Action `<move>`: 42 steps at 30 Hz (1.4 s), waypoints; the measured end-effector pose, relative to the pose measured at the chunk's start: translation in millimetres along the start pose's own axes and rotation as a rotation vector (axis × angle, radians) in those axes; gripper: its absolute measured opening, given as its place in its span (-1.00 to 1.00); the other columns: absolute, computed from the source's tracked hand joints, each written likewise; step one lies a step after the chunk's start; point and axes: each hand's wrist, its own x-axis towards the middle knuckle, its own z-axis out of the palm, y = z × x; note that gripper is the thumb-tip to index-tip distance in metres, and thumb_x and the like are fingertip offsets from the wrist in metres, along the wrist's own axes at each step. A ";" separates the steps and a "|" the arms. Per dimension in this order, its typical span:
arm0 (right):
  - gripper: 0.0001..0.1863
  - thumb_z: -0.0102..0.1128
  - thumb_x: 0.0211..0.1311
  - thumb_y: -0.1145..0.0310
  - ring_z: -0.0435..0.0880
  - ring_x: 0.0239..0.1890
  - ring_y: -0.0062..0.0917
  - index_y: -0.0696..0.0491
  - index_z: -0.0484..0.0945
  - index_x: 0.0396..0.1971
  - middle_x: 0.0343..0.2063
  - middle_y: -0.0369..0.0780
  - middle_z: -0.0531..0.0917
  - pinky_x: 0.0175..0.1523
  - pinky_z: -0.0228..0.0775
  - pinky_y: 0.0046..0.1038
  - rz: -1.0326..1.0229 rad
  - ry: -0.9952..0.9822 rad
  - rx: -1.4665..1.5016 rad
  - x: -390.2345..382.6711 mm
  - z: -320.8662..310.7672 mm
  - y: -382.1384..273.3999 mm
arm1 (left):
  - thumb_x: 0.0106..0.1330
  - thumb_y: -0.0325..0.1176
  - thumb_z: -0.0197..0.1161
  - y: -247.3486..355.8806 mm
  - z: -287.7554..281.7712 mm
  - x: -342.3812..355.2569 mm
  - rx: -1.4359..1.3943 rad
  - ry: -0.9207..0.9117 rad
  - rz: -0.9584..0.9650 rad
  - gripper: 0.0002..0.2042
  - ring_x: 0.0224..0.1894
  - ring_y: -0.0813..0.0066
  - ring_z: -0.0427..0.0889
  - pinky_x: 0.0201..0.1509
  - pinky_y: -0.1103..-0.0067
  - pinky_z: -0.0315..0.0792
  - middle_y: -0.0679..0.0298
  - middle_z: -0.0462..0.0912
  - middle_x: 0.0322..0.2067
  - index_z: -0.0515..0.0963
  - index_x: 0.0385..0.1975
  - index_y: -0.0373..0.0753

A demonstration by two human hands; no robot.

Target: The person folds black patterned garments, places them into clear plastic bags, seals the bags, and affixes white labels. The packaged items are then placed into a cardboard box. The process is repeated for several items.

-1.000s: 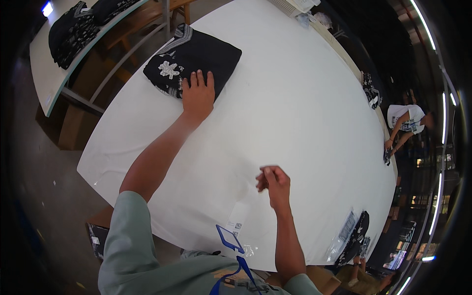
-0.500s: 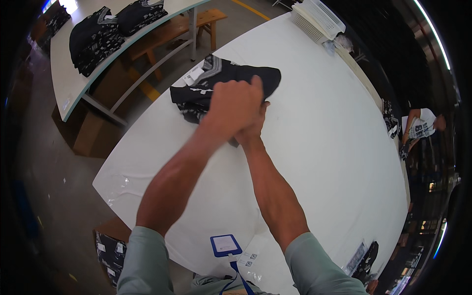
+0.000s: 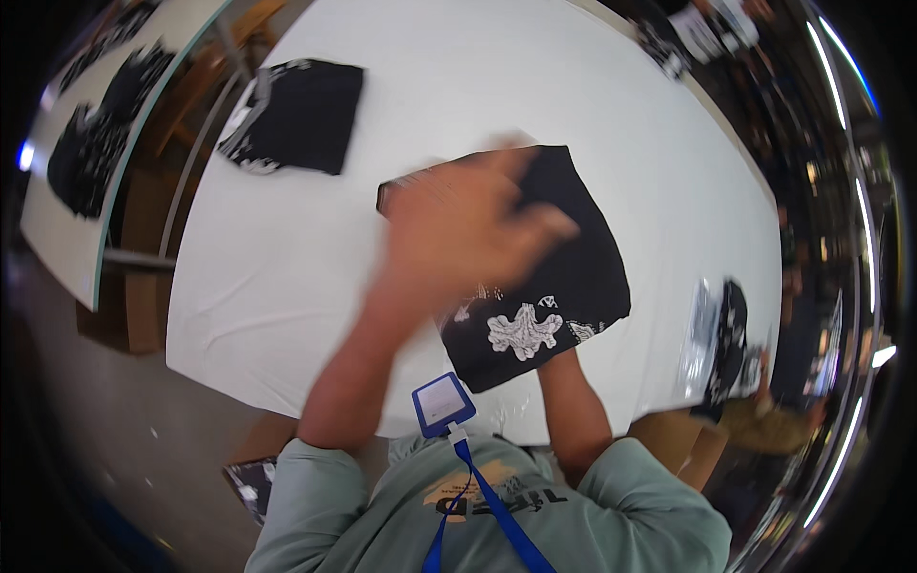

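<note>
A folded black garment (image 3: 587,239) with white floral embroidery lies spread in front of me, nearer than a second folded black garment (image 3: 310,115) at the back left of the white table (image 3: 244,248). My left hand (image 3: 458,224), blurred, is over the near garment with fingers apart. My right forearm (image 3: 573,411) reaches under that garment's near edge, which hides the hand. A blue badge holder (image 3: 444,401) hangs just below the garment on its lanyard.
A side table at left holds dark garment piles (image 3: 86,162), with cardboard boxes (image 3: 138,315) beneath. Plastic packages (image 3: 697,334) and dark clothing lie at the right edge. Another person (image 3: 716,29) handles clothing at top right; someone else (image 3: 764,420) is at lower right.
A garment has moved from the back-left spot toward me, leaving another folded one there. My left hand's fingers have spread; my right hand is now hidden under the near garment.
</note>
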 end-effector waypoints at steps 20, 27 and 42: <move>-0.50 -0.14 0.51 0.05 0.67 -0.04 -0.35 0.17 0.47 0.11 -0.03 -0.11 0.65 0.15 0.54 -0.21 0.283 0.007 0.060 -89.4 -399.9 -52.4 | 0.33 -0.41 0.33 30.8 301.4 -229.0 -1.173 -0.392 -0.721 -0.55 -0.02 0.39 0.69 0.10 0.44 0.59 0.17 0.68 -0.01 0.45 0.20 -0.34; -0.69 0.01 0.47 0.22 0.67 -0.30 -0.43 0.21 0.53 -0.14 -0.29 -0.14 0.65 -0.13 0.63 -0.30 -0.029 0.438 -0.427 -204.5 -438.6 -81.9 | 0.32 -0.38 0.33 56.7 327.1 -308.3 -0.544 -0.011 -0.842 -0.65 -0.21 0.53 0.67 -0.15 0.57 0.54 0.24 0.70 -0.14 0.53 0.10 -0.25; -0.42 0.39 0.12 0.23 0.11 0.48 -0.21 -0.27 0.55 0.21 0.38 -0.25 0.31 0.44 -0.23 0.33 -0.822 -0.163 -1.832 -274.3 -336.1 -2.4 | 0.09 -0.21 0.41 123.6 369.5 -321.1 0.029 -0.331 -0.751 -0.76 -0.40 0.21 0.73 -0.30 0.36 0.56 0.18 0.71 -0.51 0.64 -0.38 -0.23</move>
